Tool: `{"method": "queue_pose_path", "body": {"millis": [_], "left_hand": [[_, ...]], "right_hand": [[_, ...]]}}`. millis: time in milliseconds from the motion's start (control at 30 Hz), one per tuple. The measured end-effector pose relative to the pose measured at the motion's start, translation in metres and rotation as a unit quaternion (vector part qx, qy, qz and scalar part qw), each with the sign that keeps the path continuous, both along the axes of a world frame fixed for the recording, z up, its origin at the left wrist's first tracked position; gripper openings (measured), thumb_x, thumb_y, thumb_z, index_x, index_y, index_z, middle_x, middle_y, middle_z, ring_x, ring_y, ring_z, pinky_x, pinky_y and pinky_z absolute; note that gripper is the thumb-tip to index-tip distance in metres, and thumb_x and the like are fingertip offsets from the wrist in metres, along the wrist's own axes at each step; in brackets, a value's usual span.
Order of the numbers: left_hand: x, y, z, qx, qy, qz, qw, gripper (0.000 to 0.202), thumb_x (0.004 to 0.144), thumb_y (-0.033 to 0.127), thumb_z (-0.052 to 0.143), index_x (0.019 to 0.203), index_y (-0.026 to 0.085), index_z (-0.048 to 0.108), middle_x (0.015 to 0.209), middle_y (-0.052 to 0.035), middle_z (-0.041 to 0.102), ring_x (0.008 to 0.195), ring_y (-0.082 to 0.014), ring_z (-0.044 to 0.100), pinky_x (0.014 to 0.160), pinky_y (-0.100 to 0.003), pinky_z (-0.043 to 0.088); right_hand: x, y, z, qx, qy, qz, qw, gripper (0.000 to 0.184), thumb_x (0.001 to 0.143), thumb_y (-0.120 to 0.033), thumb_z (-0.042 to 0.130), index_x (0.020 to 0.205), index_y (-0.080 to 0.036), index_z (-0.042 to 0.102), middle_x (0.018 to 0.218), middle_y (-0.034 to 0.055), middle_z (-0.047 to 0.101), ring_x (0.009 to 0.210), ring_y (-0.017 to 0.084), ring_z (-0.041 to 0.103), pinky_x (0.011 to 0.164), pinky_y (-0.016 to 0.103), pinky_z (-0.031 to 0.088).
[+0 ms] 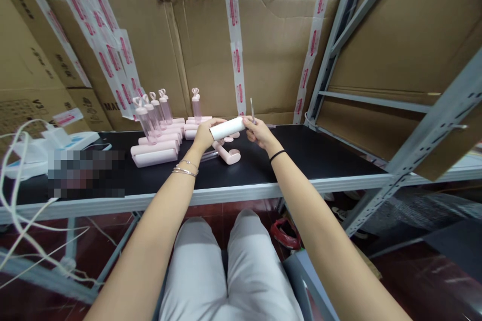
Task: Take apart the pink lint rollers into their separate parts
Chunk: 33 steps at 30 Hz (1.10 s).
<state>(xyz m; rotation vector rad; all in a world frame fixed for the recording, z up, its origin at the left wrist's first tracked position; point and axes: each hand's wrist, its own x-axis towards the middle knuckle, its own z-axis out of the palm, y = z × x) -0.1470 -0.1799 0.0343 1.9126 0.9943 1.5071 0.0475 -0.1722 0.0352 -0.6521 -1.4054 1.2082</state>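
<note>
Both arms outstretched; left hand [205, 134] and right hand [258, 130] grip white roll [227, 128]

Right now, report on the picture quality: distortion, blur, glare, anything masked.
Head view: the wide-angle lens bends the grey shelf frame at right and stretches the forearms; light is even and soft, with faint shadows on the black table; clear tape on the cardboard glints; a pixelated patch masks something at left; the left hand, right hand and white roll are sharp.
</note>
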Motion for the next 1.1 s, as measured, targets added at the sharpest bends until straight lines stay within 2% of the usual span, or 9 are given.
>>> {"method": "queue_pose_path", "body": {"millis": [167,267,533,633,767,833,967,1100], "left_hand": [[-0.008,0.009,-0.003,0.027,0.017,0.077,0.997,0.032,0.056,0.020,0.060,0.086,0.013,0.071,0.089,-0.0059,0.072,0.082,-0.0208,0.064,0.071,-0.030,0.050],[-0.009,0.013,-0.006,0.039,0.032,0.093,0.994,0.032,0.056,0.019,0.059,0.085,0.014,0.071,0.089,-0.0048,0.073,0.086,-0.0220,0.064,0.077,-0.032,0.049],[-0.012,0.015,-0.006,0.044,0.036,0.081,0.995,0.036,0.054,0.022,0.063,0.088,0.014,0.070,0.089,-0.0055,0.072,0.086,-0.0233,0.064,0.076,-0.032,0.049],[-0.011,0.012,-0.005,0.039,0.041,0.084,0.995,0.033,0.055,0.021,0.061,0.086,0.014,0.070,0.089,-0.0050,0.072,0.086,-0.0225,0.064,0.077,-0.031,0.049],[-0.007,0.007,-0.003,0.004,0.032,0.074,0.997,0.030,0.055,0.017,0.057,0.083,0.014,0.068,0.084,-0.0042,0.071,0.078,-0.0202,0.062,0.069,-0.029,0.049],[-0.006,0.005,-0.002,0.001,0.033,0.076,0.997,0.030,0.055,0.016,0.058,0.083,0.014,0.068,0.081,-0.0036,0.070,0.076,-0.0195,0.061,0.069,-0.029,0.048],[-0.008,0.004,-0.002,0.028,0.038,0.104,0.993,0.027,0.056,0.014,0.058,0.081,0.015,0.068,0.085,-0.0034,0.071,0.084,-0.0207,0.062,0.078,-0.030,0.049],[-0.006,0.001,-0.002,0.020,0.061,0.098,0.993,0.026,0.058,0.013,0.058,0.081,0.016,0.068,0.083,-0.0026,0.070,0.083,-0.0206,0.062,0.075,-0.030,0.050]], "right_hand": [[0.001,0.008,-0.010,0.050,-0.087,-0.106,0.989,0.012,0.073,-0.028,0.064,0.078,-0.017,0.061,0.046,-0.0106,0.039,0.036,0.004,0.027,0.035,0.020,0.019],[0.000,0.011,-0.014,0.073,-0.123,-0.130,0.981,0.008,0.070,-0.025,0.062,0.074,-0.018,0.060,0.052,-0.0081,0.046,0.042,0.006,0.034,0.037,0.019,0.023],[0.003,0.013,-0.011,0.147,-0.155,-0.162,0.963,0.006,0.066,-0.019,0.061,0.072,-0.019,0.064,0.068,-0.0023,0.063,0.066,0.013,0.054,0.066,0.026,0.042],[0.005,0.015,-0.012,0.168,-0.192,-0.187,0.949,0.006,0.067,-0.018,0.062,0.072,-0.020,0.064,0.069,-0.0019,0.065,0.068,0.014,0.056,0.072,0.027,0.042],[0.006,0.017,-0.015,0.181,-0.239,-0.222,0.928,0.004,0.074,-0.019,0.057,0.072,-0.020,0.061,0.065,-0.0021,0.062,0.065,0.014,0.054,0.068,0.026,0.039],[0.005,0.016,-0.017,0.178,-0.255,-0.221,0.924,0.011,0.081,-0.026,0.053,0.073,-0.021,0.058,0.063,-0.0024,0.060,0.063,0.014,0.052,0.066,0.026,0.038],[0.004,0.016,-0.020,0.173,-0.266,-0.181,0.931,0.027,0.088,-0.042,0.046,0.074,-0.021,0.058,0.067,-0.0012,0.059,0.065,0.014,0.050,0.065,0.025,0.037],[0.004,0.017,-0.020,0.153,-0.294,-0.209,0.920,0.023,0.086,-0.027,0.048,0.065,-0.021,0.052,0.060,-0.0017,0.054,0.058,0.013,0.047,0.061,0.025,0.036]]}}
